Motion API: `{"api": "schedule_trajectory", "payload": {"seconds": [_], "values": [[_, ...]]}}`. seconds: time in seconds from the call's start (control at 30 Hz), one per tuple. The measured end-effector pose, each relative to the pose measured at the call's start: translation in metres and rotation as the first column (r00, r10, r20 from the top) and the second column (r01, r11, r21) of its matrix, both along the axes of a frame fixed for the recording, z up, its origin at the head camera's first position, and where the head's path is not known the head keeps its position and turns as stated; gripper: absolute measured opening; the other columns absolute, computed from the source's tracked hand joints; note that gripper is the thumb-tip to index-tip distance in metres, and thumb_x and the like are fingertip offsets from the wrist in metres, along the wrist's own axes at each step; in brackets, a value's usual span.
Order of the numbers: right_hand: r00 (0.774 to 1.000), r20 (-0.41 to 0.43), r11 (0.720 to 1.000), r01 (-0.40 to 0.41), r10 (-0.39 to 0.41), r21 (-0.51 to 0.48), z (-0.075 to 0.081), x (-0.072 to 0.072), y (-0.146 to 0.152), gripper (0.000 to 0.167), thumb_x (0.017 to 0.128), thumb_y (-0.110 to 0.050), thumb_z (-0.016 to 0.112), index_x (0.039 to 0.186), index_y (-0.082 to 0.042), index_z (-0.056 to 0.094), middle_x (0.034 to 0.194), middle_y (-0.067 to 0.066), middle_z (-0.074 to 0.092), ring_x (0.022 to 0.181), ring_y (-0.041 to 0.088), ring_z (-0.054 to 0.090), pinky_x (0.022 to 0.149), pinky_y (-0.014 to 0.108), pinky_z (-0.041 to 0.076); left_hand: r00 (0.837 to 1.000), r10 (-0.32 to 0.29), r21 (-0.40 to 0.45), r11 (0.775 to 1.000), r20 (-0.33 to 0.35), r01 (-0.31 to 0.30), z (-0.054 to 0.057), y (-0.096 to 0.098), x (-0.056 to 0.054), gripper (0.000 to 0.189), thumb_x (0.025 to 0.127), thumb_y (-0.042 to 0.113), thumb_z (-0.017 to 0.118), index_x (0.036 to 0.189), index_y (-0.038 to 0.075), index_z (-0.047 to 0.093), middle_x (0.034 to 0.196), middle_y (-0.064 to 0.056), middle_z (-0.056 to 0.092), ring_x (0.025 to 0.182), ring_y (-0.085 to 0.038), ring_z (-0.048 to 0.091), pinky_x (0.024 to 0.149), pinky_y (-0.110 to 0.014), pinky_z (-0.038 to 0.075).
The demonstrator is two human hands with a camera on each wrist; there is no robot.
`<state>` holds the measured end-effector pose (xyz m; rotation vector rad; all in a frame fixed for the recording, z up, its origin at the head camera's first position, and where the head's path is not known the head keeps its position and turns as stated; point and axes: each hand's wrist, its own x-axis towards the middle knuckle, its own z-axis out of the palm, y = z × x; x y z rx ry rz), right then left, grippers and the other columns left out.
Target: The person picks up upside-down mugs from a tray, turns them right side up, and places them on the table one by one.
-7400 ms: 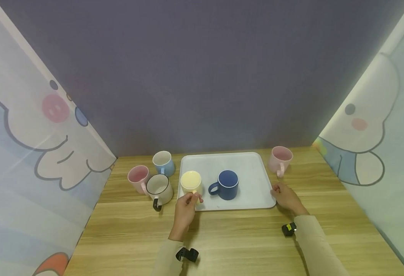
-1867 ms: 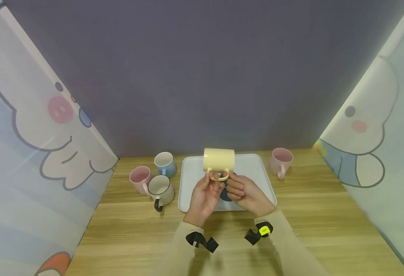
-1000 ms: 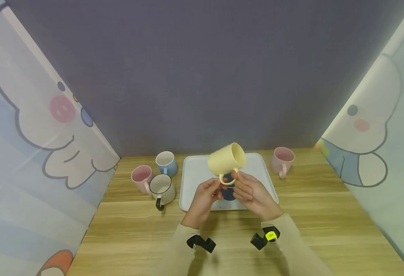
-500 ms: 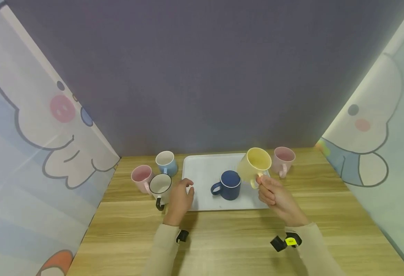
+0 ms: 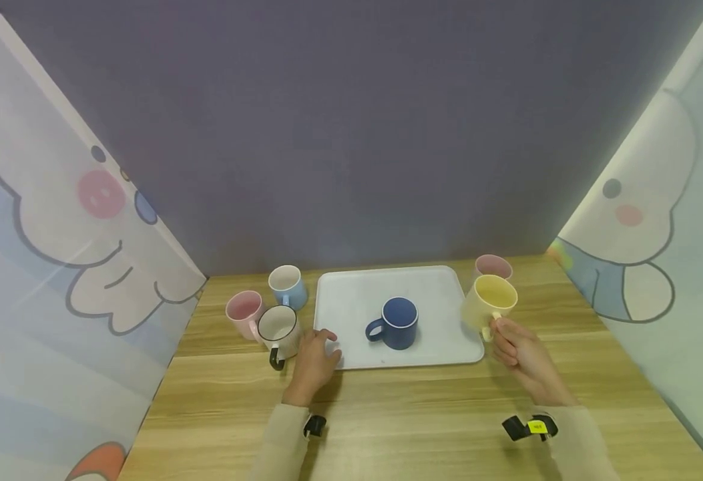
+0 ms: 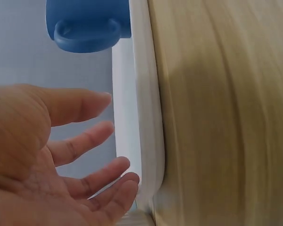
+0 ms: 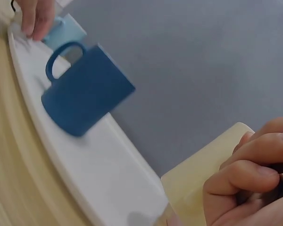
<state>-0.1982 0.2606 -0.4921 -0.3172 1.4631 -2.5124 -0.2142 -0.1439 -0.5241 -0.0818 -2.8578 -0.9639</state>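
My right hand (image 5: 525, 361) pinches the handle of a yellow mug (image 5: 487, 308) at the right edge of the white tray (image 5: 351, 294). In the head view the mug stands mouth up and overlaps a pink mug (image 5: 493, 265) behind it. In the right wrist view the yellow mug (image 7: 193, 183) shows beside my curled fingers. My left hand (image 5: 314, 364) is at the tray's front left corner with nothing in its grasp, fingers loosely bent and spread from the thumb. On the tray sits a dark blue mug (image 5: 400, 324), its handle toward the left.
Left of the tray stand a light blue mug (image 5: 289, 288), a second pink mug (image 5: 246, 312) and a white mug (image 5: 279, 331) with a black rim and handle. All rest on the wooden table (image 5: 399, 414). A grey panel (image 5: 351, 133) rises behind.
The yellow mug was lifted from the tray's left, turned on its side between both hands, then carried right by the right hand. The left hand released it and went back to the tray's left corner.
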Motion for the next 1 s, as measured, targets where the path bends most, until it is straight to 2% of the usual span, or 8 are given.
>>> {"api": "schedule_trajectory", "payload": {"seconds": [0.13, 0.27, 0.4, 0.63, 0.87, 0.93, 1.0], "values": [[1.000, 0.009, 1.000, 0.019, -0.019, -0.003, -0.006, 0.005, 0.010, 0.035, 0.113, -0.010, 0.029, 0.102, -0.009, 0.062, 0.063, -0.005, 0.031, 0.058, 0.018, 0.009, 0.053, 0.029, 0.004, 1.000, 0.012, -0.009, 1.000, -0.012, -0.012, 0.000, -0.001, 0.004, 0.024, 0.083, 0.007, 0.080, 0.105, 0.005, 0.071, 0.110, -0.019, 0.062, 0.109, -0.038, 0.056, 0.094, -0.051, 0.047], [0.997, 0.026, 0.996, 0.065, -0.067, 0.061, -0.011, 0.010, 0.018, 0.033, 0.113, -0.011, 0.032, 0.101, -0.010, 0.062, 0.061, -0.007, 0.034, 0.057, 0.018, 0.011, 0.054, 0.030, 0.005, 1.000, 0.019, -0.026, 0.999, -0.017, -0.019, -0.002, -0.002, 0.008, 0.027, 0.080, 0.008, 0.084, 0.104, 0.005, 0.071, 0.113, -0.018, 0.061, 0.112, -0.038, 0.054, 0.096, -0.051, 0.046], [0.991, 0.059, 0.988, 0.111, -0.118, 0.109, -0.015, 0.014, 0.025, 0.032, 0.112, -0.014, 0.035, 0.100, -0.012, 0.064, 0.061, -0.012, 0.042, 0.055, 0.014, 0.016, 0.055, 0.030, 0.008, 0.999, -0.011, -0.039, 0.999, -0.036, 0.010, -0.005, -0.005, 0.010, 0.032, 0.076, 0.008, 0.087, 0.104, 0.005, 0.071, 0.114, -0.017, 0.059, 0.113, -0.038, 0.051, 0.096, -0.051, 0.046], [0.979, 0.079, 0.973, 0.175, -0.188, 0.153, -0.022, 0.014, 0.034, 0.031, 0.112, -0.016, 0.037, 0.096, -0.014, 0.064, 0.060, -0.014, 0.046, 0.054, 0.011, 0.020, 0.054, 0.029, 0.011, 0.996, -0.061, -0.032, 0.998, -0.066, 0.059, -0.008, -0.009, 0.011, 0.036, 0.071, 0.010, 0.090, 0.101, 0.006, 0.071, 0.114, -0.015, 0.057, 0.114, -0.037, 0.050, 0.097, -0.051, 0.047], [0.967, 0.091, 0.934, 0.204, -0.239, 0.293, -0.034, 0.009, 0.043, 0.026, 0.112, -0.024, 0.039, 0.098, -0.014, 0.059, 0.061, -0.013, 0.044, 0.053, 0.011, 0.023, 0.055, 0.033, 0.013, 0.997, -0.067, -0.051, 0.997, -0.044, 0.065, -0.011, -0.010, 0.011, 0.025, 0.072, 0.012, 0.091, 0.086, 0.012, 0.070, 0.113, -0.014, 0.059, 0.112, -0.035, 0.050, 0.096, -0.049, 0.046], [0.963, 0.090, 0.915, 0.209, -0.254, 0.346, -0.036, 0.007, 0.044, 0.027, 0.112, -0.027, 0.040, 0.099, -0.013, 0.059, 0.061, -0.013, 0.044, 0.051, 0.007, 0.029, 0.054, 0.034, 0.015, 0.997, -0.066, -0.063, 0.996, -0.046, 0.063, -0.011, -0.010, 0.011, 0.023, 0.072, 0.013, 0.092, 0.080, 0.015, 0.070, 0.112, -0.014, 0.060, 0.110, -0.034, 0.050, 0.095, -0.049, 0.045], [0.958, 0.078, 0.884, 0.221, -0.276, 0.412, -0.037, 0.005, 0.044, 0.027, 0.111, -0.031, 0.040, 0.100, -0.013, 0.059, 0.061, -0.013, 0.044, 0.051, 0.003, 0.035, 0.051, 0.034, 0.018, 0.996, -0.066, -0.069, 0.996, -0.052, 0.063, -0.010, -0.010, 0.011, 0.023, 0.072, 0.013, 0.092, 0.076, 0.016, 0.070, 0.111, -0.015, 0.060, 0.109, -0.034, 0.050, 0.094, -0.049, 0.045]]}}
